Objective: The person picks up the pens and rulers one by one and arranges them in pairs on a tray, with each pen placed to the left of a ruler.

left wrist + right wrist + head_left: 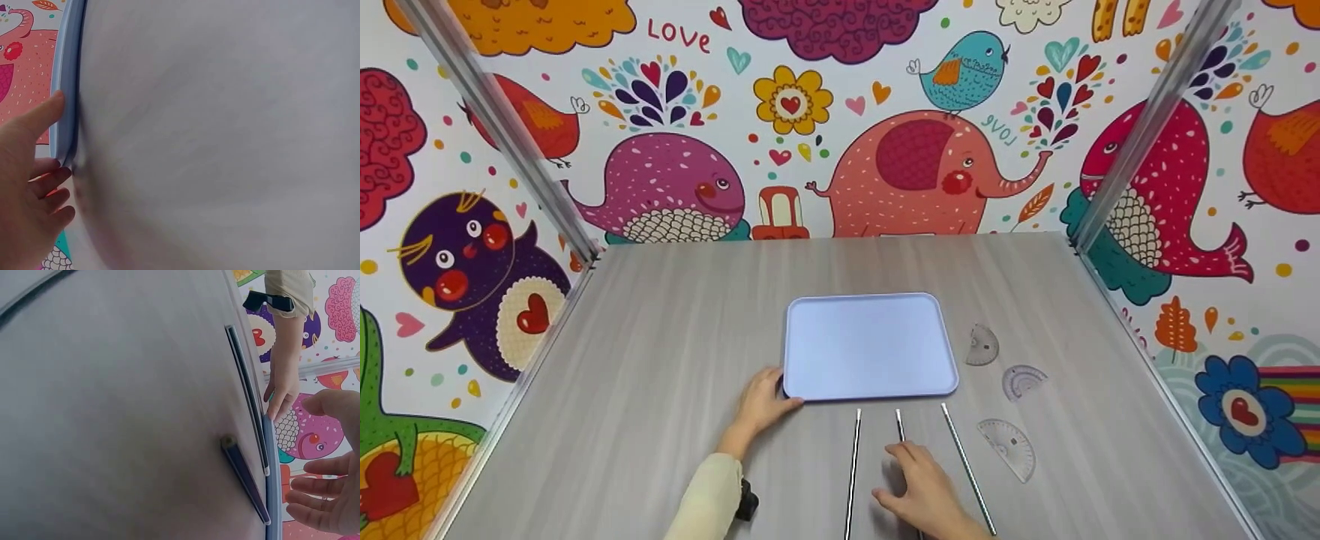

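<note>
A pale blue rectangular tray (870,345) lies on the table. My left hand (761,406) grips its near left corner, the thumb (52,109) along the near edge and the fingers bent at the left side. Three slim pencils with white ends lie lengthwise in front of the tray: a left pencil (853,472), a middle pencil (899,426) and a right pencil (967,469). Over the middle one hovers my right hand (924,491), fingers spread and holding nothing; it hides part of that pencil. In the right wrist view, a gap separates the fingers from the pencils.
Three clear protractors lie right of the tray: a small upper one (982,346), a middle one (1024,382) and a larger near one (1011,450). Cartoon-printed walls and metal posts (1099,202) bound the grey wood-grain table (682,322).
</note>
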The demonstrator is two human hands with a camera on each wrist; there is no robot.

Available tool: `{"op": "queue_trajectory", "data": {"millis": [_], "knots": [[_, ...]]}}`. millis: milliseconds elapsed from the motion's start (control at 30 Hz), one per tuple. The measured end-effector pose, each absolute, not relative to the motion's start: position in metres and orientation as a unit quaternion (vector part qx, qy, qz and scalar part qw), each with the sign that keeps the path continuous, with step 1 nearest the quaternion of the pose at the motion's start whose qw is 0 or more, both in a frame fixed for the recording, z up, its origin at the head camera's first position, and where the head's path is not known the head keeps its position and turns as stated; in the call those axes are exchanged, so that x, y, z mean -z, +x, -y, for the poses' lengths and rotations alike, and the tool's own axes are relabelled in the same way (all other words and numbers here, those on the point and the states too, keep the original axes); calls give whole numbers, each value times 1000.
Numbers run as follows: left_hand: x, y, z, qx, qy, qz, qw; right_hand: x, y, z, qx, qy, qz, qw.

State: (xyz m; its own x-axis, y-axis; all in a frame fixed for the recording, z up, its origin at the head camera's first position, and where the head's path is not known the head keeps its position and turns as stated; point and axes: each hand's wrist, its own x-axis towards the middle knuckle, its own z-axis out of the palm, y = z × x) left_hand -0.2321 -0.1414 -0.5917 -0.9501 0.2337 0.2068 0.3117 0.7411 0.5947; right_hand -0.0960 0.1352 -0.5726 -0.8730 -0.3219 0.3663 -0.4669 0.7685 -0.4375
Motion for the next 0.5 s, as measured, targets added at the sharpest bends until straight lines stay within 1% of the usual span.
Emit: {"op": "queue_trajectory", "data": {"millis": [200, 500], "knots": [[594, -232, 141, 338, -140, 929, 53, 573, -92, -125, -297, 174, 936, 68], [596, -233, 142, 334, -140, 930, 58, 576, -84, -111, -313, 154, 937, 18]]}}
